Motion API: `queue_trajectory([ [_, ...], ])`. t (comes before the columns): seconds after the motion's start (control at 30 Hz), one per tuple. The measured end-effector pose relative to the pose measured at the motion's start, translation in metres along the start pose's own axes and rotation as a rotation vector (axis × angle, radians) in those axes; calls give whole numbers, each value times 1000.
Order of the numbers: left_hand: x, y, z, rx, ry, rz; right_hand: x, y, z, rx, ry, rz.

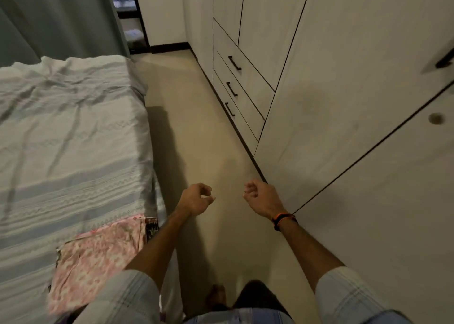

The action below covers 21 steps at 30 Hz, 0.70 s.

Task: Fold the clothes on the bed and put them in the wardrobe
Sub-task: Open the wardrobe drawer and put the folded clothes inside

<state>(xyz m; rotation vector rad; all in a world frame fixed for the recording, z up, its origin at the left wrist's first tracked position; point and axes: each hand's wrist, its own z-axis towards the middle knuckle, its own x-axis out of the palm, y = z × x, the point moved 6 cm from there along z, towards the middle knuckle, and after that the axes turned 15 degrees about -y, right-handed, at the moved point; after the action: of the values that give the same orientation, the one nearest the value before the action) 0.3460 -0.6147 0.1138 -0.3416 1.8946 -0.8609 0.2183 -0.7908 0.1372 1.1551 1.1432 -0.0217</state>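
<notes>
Both forearms stretched forward and down, bare below rolled pale sleeves. Left hand (196, 199) loosely curled, thumb tip near the forefinger, holding nothing. Right hand (260, 195) likewise loosely curled and empty, knuckles turned outward, an orange and black band (282, 219) round the wrist. Hands apart, about level.

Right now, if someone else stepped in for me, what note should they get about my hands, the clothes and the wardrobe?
Left hand: holds nothing, fingers loosely curled, over the floor between bed and wardrobe.
Right hand: likewise empty and loosely curled, beside the wardrobe door.
Clothes: a pink patterned cloth lies flat at the near edge of the bed; a dark piece peeks out at its corner.
Wardrobe: doors and the three drawers appear shut.
Done: cannot tell what is already stowed.
Left: finish folding the pink cloth if needed, open the wardrobe, put it in.
</notes>
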Motion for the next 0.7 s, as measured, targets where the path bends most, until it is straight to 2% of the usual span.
queue_trajectory([
  [0.2,-7,-30,110,51,40,87,23,19,115,26,-69,-72],
  [0.33,-16,-49,192,94,9,211,43,31,200,-9,-83,-82],
  [0.7,-52,-123,408,103,10,261,72,82,418,24,-21,-27],
])
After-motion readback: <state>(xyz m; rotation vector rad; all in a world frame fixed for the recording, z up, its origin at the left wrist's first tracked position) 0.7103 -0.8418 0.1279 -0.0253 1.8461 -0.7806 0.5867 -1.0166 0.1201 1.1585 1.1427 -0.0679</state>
